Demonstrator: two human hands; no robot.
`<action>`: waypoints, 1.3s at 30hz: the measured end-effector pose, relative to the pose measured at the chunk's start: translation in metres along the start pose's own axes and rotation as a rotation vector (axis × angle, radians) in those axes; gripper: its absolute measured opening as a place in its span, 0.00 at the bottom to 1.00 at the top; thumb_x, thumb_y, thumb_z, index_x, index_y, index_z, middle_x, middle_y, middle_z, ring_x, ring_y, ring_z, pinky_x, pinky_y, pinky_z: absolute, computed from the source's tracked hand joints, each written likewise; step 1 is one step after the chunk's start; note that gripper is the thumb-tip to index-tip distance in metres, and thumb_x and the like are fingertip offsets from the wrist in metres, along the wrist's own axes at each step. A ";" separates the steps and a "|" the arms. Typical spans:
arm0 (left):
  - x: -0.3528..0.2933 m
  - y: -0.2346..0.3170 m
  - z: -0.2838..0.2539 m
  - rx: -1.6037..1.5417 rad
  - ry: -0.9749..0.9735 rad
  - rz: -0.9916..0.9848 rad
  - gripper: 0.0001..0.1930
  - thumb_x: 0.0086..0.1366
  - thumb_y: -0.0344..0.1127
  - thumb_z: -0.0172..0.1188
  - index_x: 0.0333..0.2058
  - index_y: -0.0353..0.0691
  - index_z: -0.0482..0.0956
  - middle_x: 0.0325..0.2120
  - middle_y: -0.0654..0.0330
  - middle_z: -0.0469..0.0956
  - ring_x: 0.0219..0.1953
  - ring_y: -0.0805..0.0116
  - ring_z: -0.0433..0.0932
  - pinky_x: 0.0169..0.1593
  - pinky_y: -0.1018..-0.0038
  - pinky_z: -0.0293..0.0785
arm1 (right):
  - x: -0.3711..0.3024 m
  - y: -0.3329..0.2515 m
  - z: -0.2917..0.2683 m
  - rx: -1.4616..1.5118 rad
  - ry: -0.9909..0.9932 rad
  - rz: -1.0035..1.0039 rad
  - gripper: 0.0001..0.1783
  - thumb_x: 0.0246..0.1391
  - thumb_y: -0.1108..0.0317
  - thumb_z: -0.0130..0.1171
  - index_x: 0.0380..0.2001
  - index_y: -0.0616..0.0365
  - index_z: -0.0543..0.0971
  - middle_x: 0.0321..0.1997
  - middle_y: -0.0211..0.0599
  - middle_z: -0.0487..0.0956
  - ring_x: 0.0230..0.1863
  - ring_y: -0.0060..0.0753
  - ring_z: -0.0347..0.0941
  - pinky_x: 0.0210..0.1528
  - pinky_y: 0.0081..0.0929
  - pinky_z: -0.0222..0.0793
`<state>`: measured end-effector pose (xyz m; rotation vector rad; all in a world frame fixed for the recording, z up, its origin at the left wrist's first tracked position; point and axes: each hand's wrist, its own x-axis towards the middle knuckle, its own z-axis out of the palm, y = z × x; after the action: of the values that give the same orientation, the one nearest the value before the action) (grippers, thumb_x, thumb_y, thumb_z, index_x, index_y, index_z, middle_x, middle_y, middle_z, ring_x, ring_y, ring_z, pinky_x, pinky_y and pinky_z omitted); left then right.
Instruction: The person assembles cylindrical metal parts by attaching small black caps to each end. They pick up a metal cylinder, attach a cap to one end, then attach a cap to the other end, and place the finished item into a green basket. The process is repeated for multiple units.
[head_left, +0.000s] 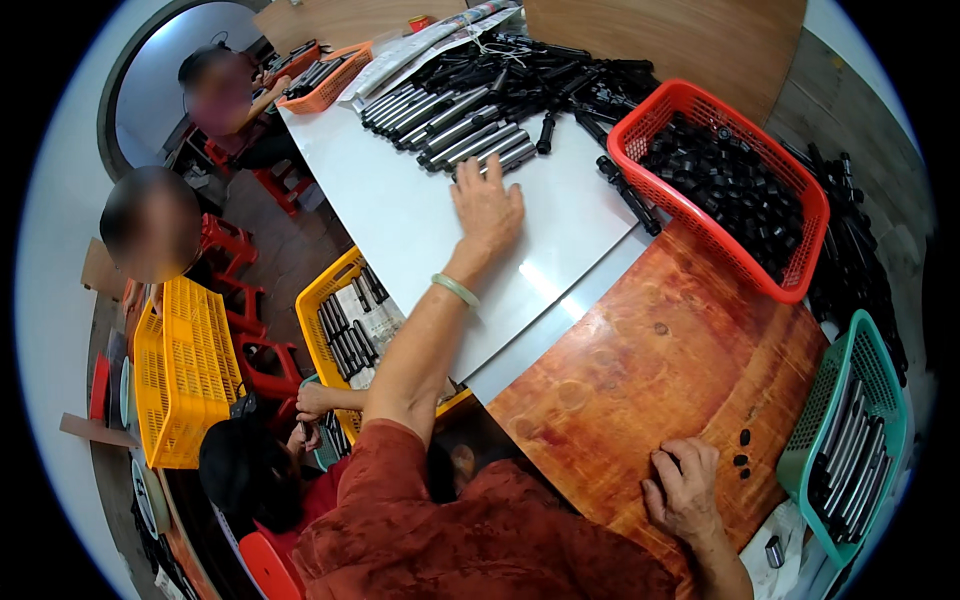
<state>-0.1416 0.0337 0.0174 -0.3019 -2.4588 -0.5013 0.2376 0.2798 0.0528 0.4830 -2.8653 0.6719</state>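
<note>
Left hand (487, 212) stretched over the white tabletop (385, 185), fingers moderately spread, fingertips at the near end of the row of silver tubes (468, 142); no grip seen, firm contact can't be confirmed. Right hand (688, 488) on the wooden board (600, 390), fingers loosely curled, can't tell if anything is inside; small black pieces (743, 450) just beside it. Tubes lie side by side at the far part of the tabletop, by a pile of black parts (560, 80); similar ones sit in the green basket (803, 445). Look like metal: probably stiff, fairly light singly, slippery on the polished sides, prone to roll, not fragile. Best hold likely mid-barrel, thumb against fingers. No label or writing legible on tubes; printed sheet (425, 52) behind, too small to read
</note>
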 end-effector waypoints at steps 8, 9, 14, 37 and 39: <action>-0.046 0.075 -0.031 -0.682 0.020 -0.014 0.27 0.52 0.35 0.61 0.50 0.28 0.69 0.42 0.40 0.72 0.47 0.46 0.71 0.52 0.59 0.67 | 0.003 -0.002 0.003 -0.024 0.045 -0.038 0.23 0.34 0.70 0.64 0.39 0.62 0.74 0.43 0.44 0.69 0.44 0.48 0.65 0.46 0.43 0.58; -0.047 0.076 -0.037 -0.744 0.038 0.034 0.26 0.52 0.35 0.61 0.49 0.28 0.70 0.41 0.41 0.74 0.45 0.49 0.73 0.49 0.61 0.71 | 0.004 0.000 0.005 -0.026 0.053 -0.047 0.22 0.35 0.70 0.64 0.39 0.62 0.74 0.43 0.44 0.70 0.44 0.49 0.65 0.46 0.43 0.58; -0.045 0.017 -0.102 -1.080 0.085 -0.103 0.18 0.60 0.27 0.58 0.49 0.28 0.72 0.36 0.51 0.79 0.40 0.61 0.80 0.41 0.71 0.78 | -0.004 0.000 0.009 -0.057 0.030 -0.040 0.23 0.35 0.72 0.64 0.40 0.65 0.74 0.45 0.46 0.70 0.45 0.51 0.65 0.48 0.43 0.60; -0.318 -0.201 0.039 -0.967 0.450 -1.858 0.05 0.57 0.24 0.47 0.23 0.38 0.69 0.15 0.60 0.66 0.11 0.65 0.63 0.14 0.73 0.61 | 0.009 -0.023 0.022 -0.118 -0.120 0.195 0.22 0.53 0.61 0.52 0.48 0.65 0.70 0.44 0.49 0.67 0.46 0.49 0.60 0.50 0.44 0.56; -0.321 -0.192 0.043 -0.981 0.306 -1.831 0.07 0.56 0.25 0.48 0.20 0.39 0.67 0.14 0.59 0.67 0.11 0.64 0.65 0.13 0.72 0.59 | 0.007 -0.026 0.030 -0.164 -0.116 0.195 0.24 0.55 0.60 0.51 0.50 0.66 0.69 0.45 0.50 0.65 0.47 0.49 0.59 0.51 0.45 0.55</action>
<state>0.0278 -0.1521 -0.2625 1.6345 -1.2953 -2.1345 0.2378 0.2423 0.0381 0.2274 -3.0716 0.4436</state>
